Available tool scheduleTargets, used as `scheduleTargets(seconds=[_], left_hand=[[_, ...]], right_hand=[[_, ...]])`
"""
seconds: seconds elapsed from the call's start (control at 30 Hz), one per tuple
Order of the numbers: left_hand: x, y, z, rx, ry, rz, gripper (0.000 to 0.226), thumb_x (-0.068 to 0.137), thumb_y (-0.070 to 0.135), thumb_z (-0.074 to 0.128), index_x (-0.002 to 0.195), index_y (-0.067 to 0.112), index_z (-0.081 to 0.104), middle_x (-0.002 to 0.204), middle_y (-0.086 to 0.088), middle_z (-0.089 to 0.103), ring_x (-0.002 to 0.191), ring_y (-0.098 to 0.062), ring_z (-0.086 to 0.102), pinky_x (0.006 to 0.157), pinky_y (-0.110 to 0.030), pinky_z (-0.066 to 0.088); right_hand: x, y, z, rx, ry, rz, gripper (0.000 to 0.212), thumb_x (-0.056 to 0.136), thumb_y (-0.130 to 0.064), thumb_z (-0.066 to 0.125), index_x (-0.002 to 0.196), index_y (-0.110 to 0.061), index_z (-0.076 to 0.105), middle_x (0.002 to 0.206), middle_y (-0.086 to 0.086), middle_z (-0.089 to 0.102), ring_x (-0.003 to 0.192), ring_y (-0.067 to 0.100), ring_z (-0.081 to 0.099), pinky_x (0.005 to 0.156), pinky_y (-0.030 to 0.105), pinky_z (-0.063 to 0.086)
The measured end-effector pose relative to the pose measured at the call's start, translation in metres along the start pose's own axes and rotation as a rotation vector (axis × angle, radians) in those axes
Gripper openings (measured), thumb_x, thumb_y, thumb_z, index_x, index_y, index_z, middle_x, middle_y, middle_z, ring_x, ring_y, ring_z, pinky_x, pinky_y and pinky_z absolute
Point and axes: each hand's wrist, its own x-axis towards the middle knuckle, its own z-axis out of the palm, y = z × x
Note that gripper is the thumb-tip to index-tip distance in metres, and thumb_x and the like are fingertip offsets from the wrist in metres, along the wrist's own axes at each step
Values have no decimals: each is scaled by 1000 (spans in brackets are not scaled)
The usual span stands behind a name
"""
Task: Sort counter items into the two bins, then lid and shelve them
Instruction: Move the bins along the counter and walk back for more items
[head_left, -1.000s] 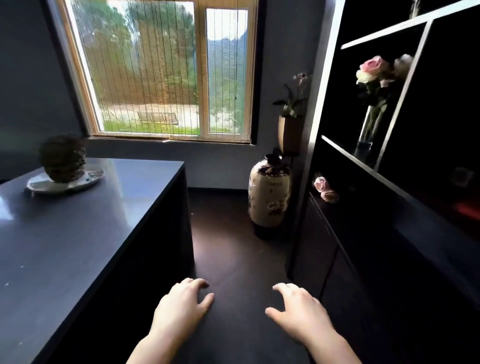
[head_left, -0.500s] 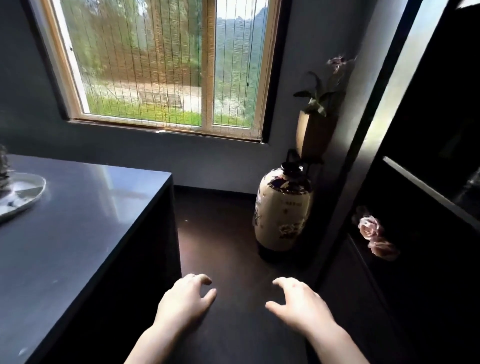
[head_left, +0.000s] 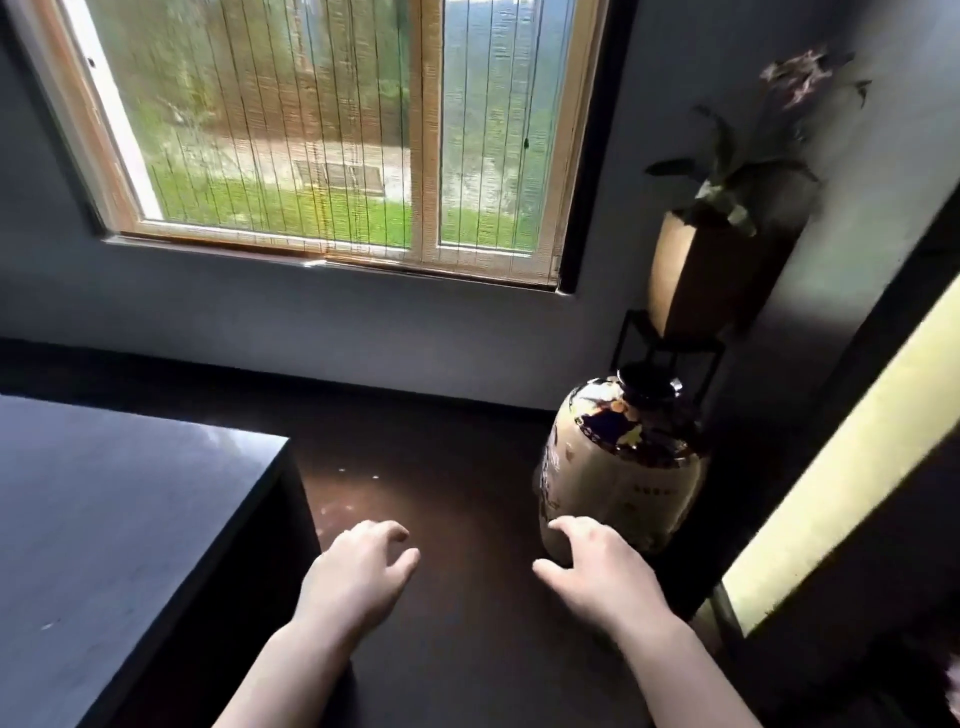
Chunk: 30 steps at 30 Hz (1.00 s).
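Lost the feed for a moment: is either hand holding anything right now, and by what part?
Nothing is held. The left hand and the right hand both hang over the dark floor with loosely curled, empty fingers; the right overlaps the ceramic jar only in view.

Dark floor (head_left: 457, 467) and counter (head_left: 130, 519)

Standing on floor near wall: cream vase (head_left: 621, 478), with black stand (head_left: 667, 353) behind, bearing potted plant (head_left: 696, 270). Counter at left.

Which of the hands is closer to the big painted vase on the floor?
The right hand. In the picture its fingertips overlap the foot of the painted vase; whether they touch is unclear. The left hand hangs further left, beside the dark counter, with bare floor between.
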Motion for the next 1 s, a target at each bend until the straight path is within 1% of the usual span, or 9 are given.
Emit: scheduleTargets(seconds=[0.13, 0.23, 0.37, 0.5, 0.63, 0.73, 0.8, 0.9, 1.0], left_hand=[[102, 12, -16, -19, -18, -31, 31, 88, 50, 50, 114, 36, 59, 120, 14, 58, 115, -5, 53, 97, -29, 44], [173, 7, -37, -31, 51, -90, 29, 89, 48, 52, 115, 36, 59, 121, 13, 59, 114, -7, 54, 96, -30, 44], [245, -31, -58, -64, 115, -234, 30, 88, 46, 53, 115, 35, 60, 120, 12, 61, 112, -8, 57, 93, -30, 46], [332, -81, -70, -66, 154, -375, 30, 89, 48, 50, 115, 36, 59, 119, 13, 61, 106, -5, 60, 91, -29, 48], [429, -117, -97, -94, 156, -443, 33, 88, 50, 47, 118, 38, 57, 121, 12, 58, 111, -10, 56, 90, -30, 48], [485, -150, -126, -132, 218, -523, 33, 87, 49, 47, 116, 37, 58, 119, 11, 59, 109, -13, 57, 89, -30, 47], [510, -177, -145, -122, 260, -581, 33, 87, 48, 48, 116, 36, 58, 118, 10, 59, 109, -15, 57, 89, -30, 46], [537, -219, -165, -122, 258, -685, 34, 88, 49, 48, 118, 35, 58, 121, 10, 59, 111, -15, 57, 90, -29, 45], [563, -267, -176, -144, 280, -827, 33, 87, 50, 48, 115, 36, 59, 125, 10, 58, 113, -15, 57, 91, -28, 45]], right_hand=[[115, -14, -21, -23, -34, -80, 51, 87, -47, 51, 135, -31, 46, 134, -10, 51, 124, 14, 46, 97, 30, 40], [197, -41, -30, -29, -57, -169, 50, 88, -45, 49, 136, -29, 45, 135, -9, 50, 125, 14, 45, 99, 30, 39], [297, -91, -28, -37, -120, -312, 51, 89, -45, 49, 137, -29, 44, 137, -11, 48, 126, 12, 44, 100, 28, 39], [404, -143, -15, -67, -148, -423, 53, 90, -47, 48, 139, -30, 40, 139, -13, 45, 128, 9, 41, 101, 26, 37], [506, -210, -6, -121, -205, -511, 53, 91, -47, 47, 140, -29, 39, 141, -13, 44, 129, 9, 40, 103, 27, 37], [573, -270, -1, -146, -231, -610, 54, 90, -47, 48, 140, -31, 39, 142, -14, 43, 131, 9, 39, 103, 27, 36], [611, -313, 5, -142, -237, -665, 53, 90, -48, 48, 140, -32, 39, 141, -15, 43, 130, 8, 39, 101, 27, 37], [663, -374, 22, -122, -276, -751, 53, 89, -50, 48, 139, -33, 40, 140, -17, 43, 129, 7, 40, 98, 26, 39], [717, -439, 50, -129, -323, -852, 54, 88, -50, 49, 138, -32, 42, 139, -16, 45, 129, 7, 41, 98, 26, 40]])
